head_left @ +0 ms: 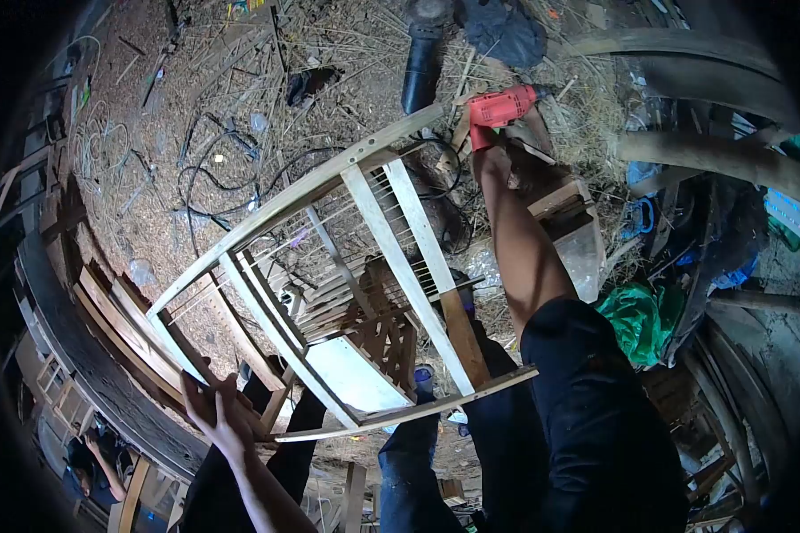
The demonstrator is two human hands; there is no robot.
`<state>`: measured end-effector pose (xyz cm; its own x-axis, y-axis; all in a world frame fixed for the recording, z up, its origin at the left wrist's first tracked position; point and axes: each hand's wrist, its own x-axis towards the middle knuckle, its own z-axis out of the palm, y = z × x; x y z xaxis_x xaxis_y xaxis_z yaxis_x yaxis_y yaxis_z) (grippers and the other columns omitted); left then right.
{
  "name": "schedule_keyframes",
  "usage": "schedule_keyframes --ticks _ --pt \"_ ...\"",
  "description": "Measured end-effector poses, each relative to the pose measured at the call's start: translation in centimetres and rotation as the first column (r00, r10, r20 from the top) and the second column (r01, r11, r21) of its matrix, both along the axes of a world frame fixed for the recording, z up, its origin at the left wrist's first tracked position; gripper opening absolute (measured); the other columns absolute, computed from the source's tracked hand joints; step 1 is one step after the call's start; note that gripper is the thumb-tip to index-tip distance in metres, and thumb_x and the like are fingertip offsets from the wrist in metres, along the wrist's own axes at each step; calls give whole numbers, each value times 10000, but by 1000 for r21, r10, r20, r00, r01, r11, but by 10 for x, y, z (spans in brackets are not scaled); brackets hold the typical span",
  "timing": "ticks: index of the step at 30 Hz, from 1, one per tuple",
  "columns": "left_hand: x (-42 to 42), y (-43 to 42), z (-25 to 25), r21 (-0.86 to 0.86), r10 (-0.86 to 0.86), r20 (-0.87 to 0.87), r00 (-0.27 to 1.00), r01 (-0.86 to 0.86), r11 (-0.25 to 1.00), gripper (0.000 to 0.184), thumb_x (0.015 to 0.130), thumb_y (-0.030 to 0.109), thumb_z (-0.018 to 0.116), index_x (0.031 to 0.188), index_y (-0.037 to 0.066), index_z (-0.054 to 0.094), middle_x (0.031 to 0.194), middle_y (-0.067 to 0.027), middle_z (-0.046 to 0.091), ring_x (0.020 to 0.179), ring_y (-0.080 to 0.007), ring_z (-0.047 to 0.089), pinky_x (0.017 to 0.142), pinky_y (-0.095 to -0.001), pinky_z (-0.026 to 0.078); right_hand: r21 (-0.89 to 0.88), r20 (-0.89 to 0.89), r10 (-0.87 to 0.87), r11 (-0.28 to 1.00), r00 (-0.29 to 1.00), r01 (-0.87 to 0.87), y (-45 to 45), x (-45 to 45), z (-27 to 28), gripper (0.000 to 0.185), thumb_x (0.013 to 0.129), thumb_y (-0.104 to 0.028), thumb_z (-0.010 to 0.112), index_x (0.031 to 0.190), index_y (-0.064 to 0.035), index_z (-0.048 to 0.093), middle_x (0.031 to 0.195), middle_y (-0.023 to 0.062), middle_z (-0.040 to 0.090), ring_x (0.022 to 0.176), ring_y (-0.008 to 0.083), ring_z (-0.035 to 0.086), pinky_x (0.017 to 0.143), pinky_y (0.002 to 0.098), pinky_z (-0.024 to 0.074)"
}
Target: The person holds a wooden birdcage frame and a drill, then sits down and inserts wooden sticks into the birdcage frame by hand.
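Currently, R hand point(491, 158) is wrapped around the handle of the red drill point(505, 107), w/ the bit pointing away from the wooden frame point(384, 206). L hand point(220, 413) has its fingers spread at the lower L corner of this frame; whether they also pinch the wood, I cannot tell. The frame lies slanted across the middle of view, in front of the person's legs point(516, 444), and the drill is near the far end of its upper rail; touching or not is unclear.

What could go wrong, in my judgement: the frame may swing or slip, bc. only L hand seems to steady it, at one corner. Also the black cable point(231, 142), looping on the ground behind the frame, could catch on a rail end or tangle the drill; I can't see if it's the drill's own.

Abt. edges: the curved beams point(720, 164) on the R limit the room beyond the bit. Near L hand, the stacked boards point(129, 324) are close, so little room on that side. Most free space is the straw-covered ground point(187, 75) past the upper rail, w/ some litter.
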<state>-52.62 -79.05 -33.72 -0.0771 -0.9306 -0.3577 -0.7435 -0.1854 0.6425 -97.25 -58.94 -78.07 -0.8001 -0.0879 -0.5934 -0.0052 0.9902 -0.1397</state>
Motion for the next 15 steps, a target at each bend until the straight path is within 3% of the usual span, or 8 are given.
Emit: schedule_keyframes --ticks 1,3,5,6,8,11,12,15 --pt "4 -1 -3 45 4 -1 1000 -4 999 716 925 9 594 1561 -22 266 1285 -194 603 670 -192 643 523 -277 509 6 -47 -62 998 997 62 -2 2 -8 351 862 -386 637 1064 -121 745 1103 156 743 1073 339 708 912 434 560" --pt "3 1 -7 -57 -22 6 1000 22 998 732 926 67 605 1571 -6 266 1027 -205 679 582 -180 600 499 -283 480 8 -96 -123 992 988 124 -3 4 -38 335 870 -399 619 1047 -144 747 1090 138 748 1063 322 714 920 422 560" --pt "-25 6 -8 -105 36 -61 998 -42 994 558 895 39 617 1424 -13 446 752 -58 568 531 -105 500 445 -252 389 8 -169 143 990 975 -144 7 3 -77 356 866 -408 616 1000 -107 750 1110 151 742 1086 329 705 927 435 557" --pt "-25 6 -9 -103 33 -61 998 -39 994 558 895 39 617 1424 -13 446 752 -58 568 531 -105 500 445 -252 389 10 -169 140 990 976 -140 4 0 -61 356 866 -408 616 1000 -107 750 1110 151 742 1086 329 705 928 435 557" --pt "-25 8 -9 -81 46 -29 999 -49 996 578 888 42 609 1435 -14 432 738 -58 561 508 -109 494 431 -255 386 -18 53 -134 991 990 136 -12 -5 -6 533 931 -471 572 1269 -60 606 1153 204 720 1082 363 707 898 444 573" --pt "-6 7 -4 -16 18 1 1000 -18 1000 700 939 84 592 1561 3 281 952 -207 681 541 -175 576 484 -288 472 -106 -85 -309 948 947 300 -20 5 16 482 929 -465 567 1217 -81 607 1082 166 742 1063 346 716 883 444 574" --pt "-1 8 -2 -22 17 0 1000 -17 1000 700 939 84 592 1561 3 281 952 -207 681 541 -175 576 484 -288 472 -169 -45 -292 945 955 281 -20 6 12 646 872 -453 597 1293 30 519 1159 275 688 1053 416 705 916 466 556" --pt "-3 14 14 -112 42 -123 992 -56 992 575 912 55 613 1455 -7 435 893 -148 659 516 -158 557 464 -275 452 -182 -71 -428 894 901 410 -29 17 0 535 881 -447 580 1200 -20 615 1095 241 714 1044 396 711 887 456 563"
